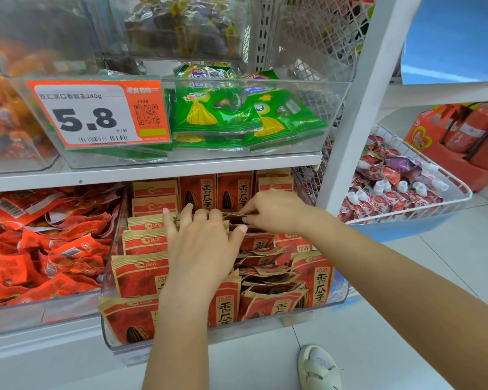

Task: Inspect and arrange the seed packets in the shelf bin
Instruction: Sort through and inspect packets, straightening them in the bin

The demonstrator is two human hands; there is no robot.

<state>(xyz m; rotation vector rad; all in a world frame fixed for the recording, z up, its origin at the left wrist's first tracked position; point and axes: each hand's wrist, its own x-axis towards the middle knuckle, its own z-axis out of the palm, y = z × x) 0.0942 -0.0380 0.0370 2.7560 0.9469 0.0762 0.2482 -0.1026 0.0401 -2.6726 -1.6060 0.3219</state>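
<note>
Down on the lower shelf, both hands work inside the clear bin (107,280) of red-and-tan seed packets (137,274).
Left hand (202,243) lies flat, fingers spread, on the upright packets; right hand (273,211) pinches one packet's top edge (238,216) mid-bin.

This is a shop, a snack or grocery store. Above the hands (237,220), a clear bin (333,108) of green snack bags (217,114) carries an orange price tag (96,114) reading 5.8, with a barcode and a QR code. Around the hands, a clear shelf bin (110,333) holds rows of identical red-and-tan seed packets (141,277). Left of them lie heaps of red wrapped snacks (40,249). To the right, past a white shelf upright (358,108), a wire basket (462,190) holds small pouches.
</note>
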